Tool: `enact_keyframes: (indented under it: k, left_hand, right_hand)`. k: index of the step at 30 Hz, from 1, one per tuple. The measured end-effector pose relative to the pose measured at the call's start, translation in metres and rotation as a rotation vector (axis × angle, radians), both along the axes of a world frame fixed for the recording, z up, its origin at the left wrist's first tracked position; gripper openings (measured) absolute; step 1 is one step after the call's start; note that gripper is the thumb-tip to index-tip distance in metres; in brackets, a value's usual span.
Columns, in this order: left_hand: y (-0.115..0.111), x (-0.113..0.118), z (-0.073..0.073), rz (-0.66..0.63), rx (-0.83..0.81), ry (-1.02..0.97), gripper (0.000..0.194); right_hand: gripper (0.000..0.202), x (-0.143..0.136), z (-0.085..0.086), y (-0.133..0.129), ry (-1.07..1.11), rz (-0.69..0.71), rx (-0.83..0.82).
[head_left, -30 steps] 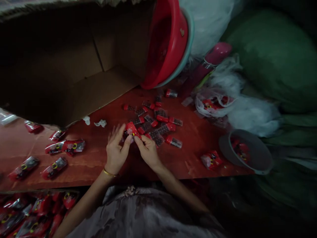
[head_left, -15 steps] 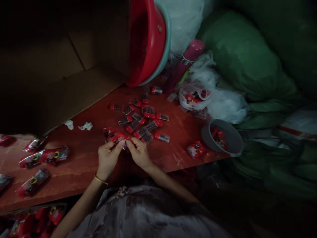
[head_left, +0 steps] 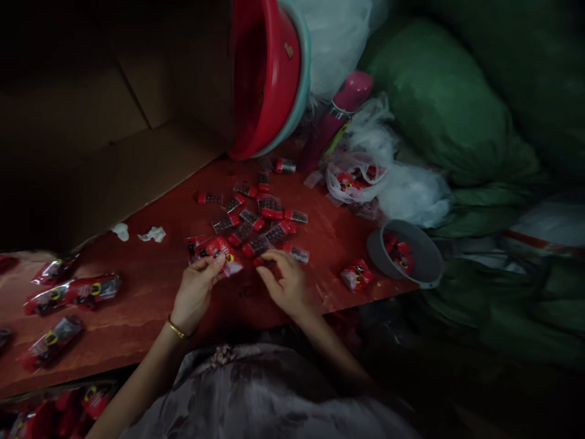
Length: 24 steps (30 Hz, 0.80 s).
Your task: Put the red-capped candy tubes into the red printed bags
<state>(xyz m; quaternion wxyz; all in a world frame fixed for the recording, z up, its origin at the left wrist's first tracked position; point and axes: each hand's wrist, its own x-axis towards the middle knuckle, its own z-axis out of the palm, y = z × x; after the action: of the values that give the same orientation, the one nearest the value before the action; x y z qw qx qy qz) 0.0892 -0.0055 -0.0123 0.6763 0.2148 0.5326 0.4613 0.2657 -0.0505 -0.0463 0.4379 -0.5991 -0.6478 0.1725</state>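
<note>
My left hand (head_left: 196, 289), with a gold bracelet at the wrist, pinches a small red printed plastic packet (head_left: 218, 249) between thumb and fingers. More red wrapping shows beside it at the left. My right hand (head_left: 286, 281) is at the near edge of a loose pile. Its thumb and forefinger close around a small red-capped piece (head_left: 259, 262), mostly hidden by the fingers. Around it lie several clear, dark-dotted little tubes with red caps (head_left: 276, 231). Another red packet (head_left: 357, 275) rests to the right of that hand.
A grey bowl (head_left: 372, 253) of red packets stands at the table's right edge. Behind are a pink flask (head_left: 338, 110), a plastic bag (head_left: 384, 186) and red basin (head_left: 283, 91). A cardboard box (head_left: 173, 158) stands at left, with filled packets (head_left: 94, 289) nearby.
Both hands were together on the red packet. My right hand has let go and moved right to the pile, while the left keeps the packet. The whole view has shifted slightly.
</note>
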Motion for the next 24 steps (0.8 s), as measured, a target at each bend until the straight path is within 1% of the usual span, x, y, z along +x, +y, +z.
enact_keyframes:
  k: [1,3,5,7,9,11,13,16,19,21,24]
  left_hand:
    - [0.002,0.0,0.002,0.013,-0.034,-0.025,0.038]
    - [0.005,0.003,0.005,0.012,-0.079,-0.066,0.039]
    - [0.006,0.007,0.007,-0.025,-0.111,-0.096,0.039]
    - [0.005,0.011,0.01,-0.05,-0.135,-0.118,0.04]
    - [0.004,0.014,0.011,-0.053,-0.153,-0.133,0.041]
    - [0.003,0.015,0.011,-0.052,-0.16,-0.138,0.042]
    - [0.002,0.014,0.01,-0.053,-0.157,-0.136,0.041]
    - [0.001,0.015,0.008,-0.074,-0.154,-0.132,0.041]
    - [-0.002,0.018,0.008,-0.095,-0.131,-0.1,0.042]
    - [-0.004,0.02,0.009,-0.093,-0.101,-0.068,0.043]
    - [-0.007,0.019,0.011,-0.104,-0.07,-0.033,0.042]
  right_hand:
    - [0.029,0.016,-0.004,-0.003,-0.158,-0.054,-0.007]
    - [0.041,0.046,-0.015,-0.007,-0.417,-0.15,-0.09]
    - [0.042,0.067,-0.027,-0.008,-0.58,-0.158,-0.155]
    - [0.036,0.076,-0.036,-0.009,-0.647,-0.136,-0.159]
    - [0.032,0.077,-0.04,-0.01,-0.613,-0.14,-0.124]
    - [0.028,0.072,-0.035,-0.015,-0.461,-0.15,-0.101]
    - [0.023,0.063,-0.024,-0.024,-0.192,-0.104,-0.144]
    - [0.026,0.043,-0.001,-0.036,0.239,0.084,-0.32]
    - [0.028,0.022,0.014,-0.04,0.489,0.204,-0.418]
    - [0.029,0.012,0.015,-0.038,0.603,0.231,-0.445]
    - [0.032,0.005,0.009,-0.033,0.731,0.235,-0.5]
